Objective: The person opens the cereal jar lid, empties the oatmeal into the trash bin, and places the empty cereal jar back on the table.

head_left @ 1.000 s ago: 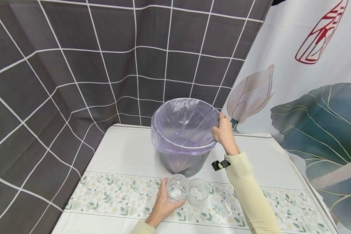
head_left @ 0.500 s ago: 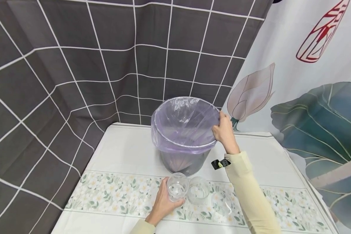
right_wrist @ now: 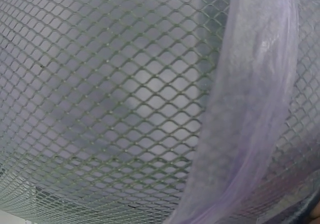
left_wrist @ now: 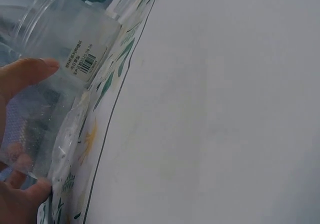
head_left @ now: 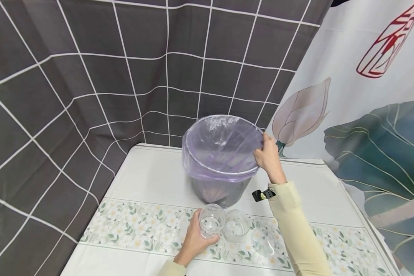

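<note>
In the head view, my left hand (head_left: pixel 195 238) curls around a clear plastic jar (head_left: pixel 212 223) with no lid on it. Close up in the left wrist view, the thumb (left_wrist: pixel 31 72) lies along the held jar's side, and fingers show at its other end. Beside it stands a second clear jar (head_left: pixel 236 227), with a barcode label (left_wrist: pixel 86 59) facing the left wrist camera. My right hand (head_left: pixel 270 159) grips the right side of the rim of a mesh trash bin (head_left: pixel 218 193). A translucent purple trash bag (head_left: pixel 210 174) lines the bin and folds down over its rim.
Right of the jars lies a clear round lid (head_left: pixel 263 242) on the floral band of the white tablecloth (head_left: pixel 148 172). A dark grid-patterned curtain (head_left: pixel 138 76) hangs behind and to the left. A lotus-print cloth (head_left: pixel 307 111) hangs at the right.
The head view has shifted slightly. Both hands keep their holds, and the jars, lid and bin stand as before.
</note>
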Motion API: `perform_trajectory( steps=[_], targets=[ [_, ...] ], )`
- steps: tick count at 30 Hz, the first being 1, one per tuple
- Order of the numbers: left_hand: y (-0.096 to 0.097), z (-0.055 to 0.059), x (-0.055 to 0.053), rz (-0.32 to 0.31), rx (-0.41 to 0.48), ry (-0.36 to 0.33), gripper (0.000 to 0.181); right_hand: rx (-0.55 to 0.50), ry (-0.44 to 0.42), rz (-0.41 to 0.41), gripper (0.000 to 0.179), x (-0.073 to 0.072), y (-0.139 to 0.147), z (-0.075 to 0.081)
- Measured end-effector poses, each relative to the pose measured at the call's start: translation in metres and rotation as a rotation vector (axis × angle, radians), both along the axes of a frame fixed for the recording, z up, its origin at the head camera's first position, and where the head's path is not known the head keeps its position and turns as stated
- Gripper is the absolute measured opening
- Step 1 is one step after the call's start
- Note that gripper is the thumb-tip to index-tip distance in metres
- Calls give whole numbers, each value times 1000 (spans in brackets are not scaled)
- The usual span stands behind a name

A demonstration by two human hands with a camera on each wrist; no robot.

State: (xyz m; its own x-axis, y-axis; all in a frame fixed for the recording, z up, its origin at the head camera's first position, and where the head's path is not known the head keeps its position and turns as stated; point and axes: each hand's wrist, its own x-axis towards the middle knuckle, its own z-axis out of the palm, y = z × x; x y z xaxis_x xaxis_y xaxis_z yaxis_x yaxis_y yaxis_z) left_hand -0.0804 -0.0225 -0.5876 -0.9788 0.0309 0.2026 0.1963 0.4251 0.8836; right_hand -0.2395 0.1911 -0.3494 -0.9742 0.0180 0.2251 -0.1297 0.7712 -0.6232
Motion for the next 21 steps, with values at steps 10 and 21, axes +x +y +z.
perform_trajectory(
  steps=[10,21],
  targets=[
    [-5,3,0,-10,-10,-2,96,-16,18,13,57,-2,1,-2],
    [-2,1,2,12,26,-10,94,-150,-6,41,73,-2,10,-1]
  ],
)
